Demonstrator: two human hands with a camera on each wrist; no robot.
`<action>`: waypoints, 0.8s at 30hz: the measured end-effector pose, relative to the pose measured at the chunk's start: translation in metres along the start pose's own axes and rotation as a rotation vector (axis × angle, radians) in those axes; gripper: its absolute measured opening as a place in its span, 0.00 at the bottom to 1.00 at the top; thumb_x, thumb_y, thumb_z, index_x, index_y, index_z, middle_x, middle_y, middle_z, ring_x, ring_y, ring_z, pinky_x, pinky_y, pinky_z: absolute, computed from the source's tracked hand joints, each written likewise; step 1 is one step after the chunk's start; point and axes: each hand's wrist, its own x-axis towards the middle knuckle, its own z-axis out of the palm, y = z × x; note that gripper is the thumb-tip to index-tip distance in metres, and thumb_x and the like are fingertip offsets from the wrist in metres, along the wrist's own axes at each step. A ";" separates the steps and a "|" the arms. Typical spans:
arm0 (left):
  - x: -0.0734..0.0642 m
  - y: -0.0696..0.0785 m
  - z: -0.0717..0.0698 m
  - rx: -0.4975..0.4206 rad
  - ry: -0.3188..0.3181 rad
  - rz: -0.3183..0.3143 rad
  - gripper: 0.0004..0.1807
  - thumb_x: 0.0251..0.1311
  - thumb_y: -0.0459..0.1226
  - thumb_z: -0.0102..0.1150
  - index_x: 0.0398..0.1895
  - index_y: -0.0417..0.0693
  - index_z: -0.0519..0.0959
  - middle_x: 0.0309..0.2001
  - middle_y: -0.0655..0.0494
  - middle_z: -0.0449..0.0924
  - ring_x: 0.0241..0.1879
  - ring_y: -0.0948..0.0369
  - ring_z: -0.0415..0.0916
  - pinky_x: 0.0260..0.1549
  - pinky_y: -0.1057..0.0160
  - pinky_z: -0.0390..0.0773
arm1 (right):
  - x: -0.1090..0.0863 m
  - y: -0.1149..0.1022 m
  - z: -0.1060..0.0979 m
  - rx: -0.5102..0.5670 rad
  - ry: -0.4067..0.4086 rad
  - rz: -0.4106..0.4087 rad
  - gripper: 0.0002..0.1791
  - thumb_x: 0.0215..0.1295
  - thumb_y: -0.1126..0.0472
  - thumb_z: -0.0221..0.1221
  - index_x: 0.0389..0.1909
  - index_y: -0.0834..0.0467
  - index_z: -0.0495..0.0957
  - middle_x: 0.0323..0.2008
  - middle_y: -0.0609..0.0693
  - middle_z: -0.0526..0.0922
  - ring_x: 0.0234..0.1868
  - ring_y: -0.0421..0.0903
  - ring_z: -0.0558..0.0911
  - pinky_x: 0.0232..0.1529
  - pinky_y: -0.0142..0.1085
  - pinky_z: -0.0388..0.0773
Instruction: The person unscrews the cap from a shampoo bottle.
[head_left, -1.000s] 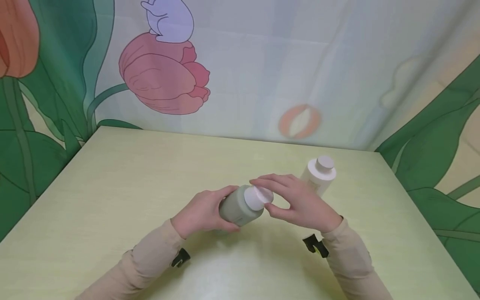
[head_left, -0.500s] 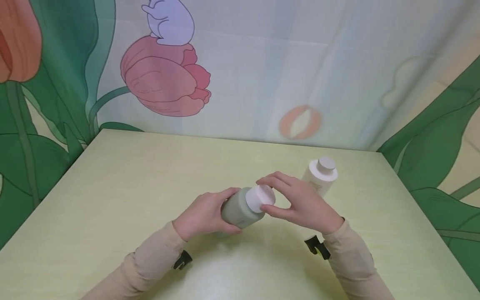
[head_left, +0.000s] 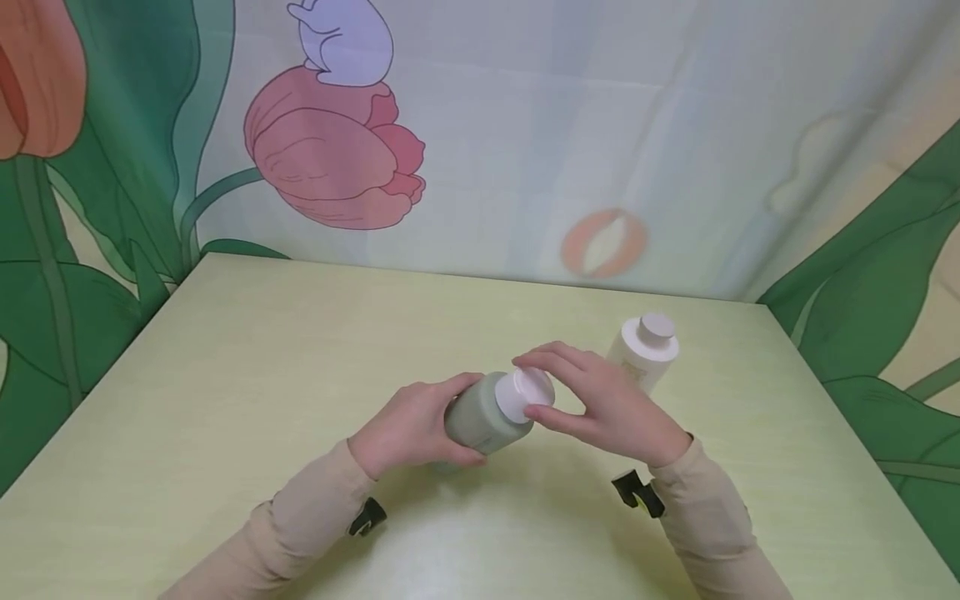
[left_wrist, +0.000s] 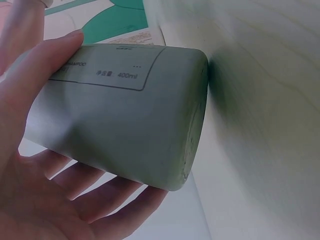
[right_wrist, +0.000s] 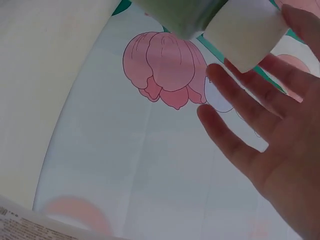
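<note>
My left hand (head_left: 405,423) grips a grey-green shampoo bottle (head_left: 487,415) round its body, thumb on the labelled side and fingers beneath in the left wrist view. The bottle is tilted, its white cap (head_left: 519,395) pointing up and to the right, its base (left_wrist: 194,130) close over the table. My right hand (head_left: 603,404) pinches the cap between thumb and fingertips. In the right wrist view, two fingers (right_wrist: 235,135) of that hand stand away from the cap. Part of the bottle's body is hidden by the left hand.
Behind the right hand stands a white bottle (head_left: 643,350) with a white cap, partly covered by that hand. The pale table (head_left: 337,333) ends at the back against a curtain (head_left: 487,167) printed with tulips. A black strap piece (head_left: 637,493) hangs below the right wrist.
My right thumb and fingers have shifted slightly round the cap. The shampoo bottle stays in my left hand, nearly in place. The white bottle has not moved on the table.
</note>
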 end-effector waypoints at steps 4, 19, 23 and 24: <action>0.000 0.002 -0.001 0.004 -0.003 -0.008 0.41 0.29 0.51 0.72 0.54 0.64 0.67 0.37 0.64 0.78 0.33 0.66 0.74 0.34 0.66 0.71 | -0.002 0.001 -0.001 0.015 -0.020 -0.090 0.28 0.56 0.60 0.57 0.59 0.49 0.65 0.58 0.42 0.69 0.58 0.39 0.69 0.56 0.35 0.67; 0.000 0.001 0.000 -0.004 -0.006 0.010 0.41 0.28 0.51 0.72 0.54 0.64 0.66 0.38 0.63 0.79 0.35 0.66 0.75 0.36 0.65 0.72 | -0.004 0.004 -0.004 0.117 -0.035 -0.041 0.29 0.55 0.58 0.59 0.60 0.52 0.64 0.55 0.42 0.71 0.57 0.38 0.70 0.57 0.32 0.66; 0.000 0.002 0.000 -0.011 -0.004 0.007 0.41 0.28 0.50 0.73 0.54 0.63 0.67 0.38 0.63 0.79 0.35 0.65 0.75 0.37 0.65 0.72 | -0.004 0.004 -0.005 0.096 -0.043 -0.009 0.37 0.55 0.54 0.60 0.65 0.51 0.56 0.61 0.45 0.67 0.61 0.40 0.67 0.60 0.35 0.63; 0.000 0.002 0.000 -0.011 -0.004 0.004 0.41 0.28 0.50 0.73 0.54 0.63 0.67 0.38 0.63 0.79 0.35 0.65 0.75 0.37 0.65 0.72 | -0.004 0.003 -0.005 0.094 -0.039 0.014 0.38 0.54 0.52 0.60 0.65 0.51 0.55 0.61 0.45 0.67 0.61 0.40 0.68 0.60 0.34 0.64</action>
